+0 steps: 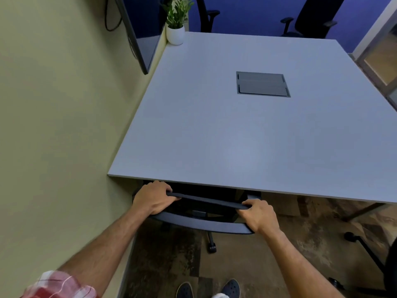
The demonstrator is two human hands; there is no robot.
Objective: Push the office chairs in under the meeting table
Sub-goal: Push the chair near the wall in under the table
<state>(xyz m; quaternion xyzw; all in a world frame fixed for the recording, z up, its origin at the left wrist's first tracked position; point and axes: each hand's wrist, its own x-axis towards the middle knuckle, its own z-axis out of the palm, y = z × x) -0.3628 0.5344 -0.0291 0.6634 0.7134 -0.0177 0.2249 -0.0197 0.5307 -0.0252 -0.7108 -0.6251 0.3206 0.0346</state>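
head view: left hand (153, 197) and right hand (258, 214) are both closed around the top edge of a chair (206, 202) back. the chair sits at the near edge of the grey desk (214, 136), its seat tucked beneath.

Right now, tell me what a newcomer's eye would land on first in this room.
First, two bare hands, the left hand and right hand, gripping the top edge of a black office chair back at the near edge of the large pale grey meeting table. Next, the dark rectangular cable hatch set in the tabletop's middle, and the small green plant in a white pot at the far left corner.
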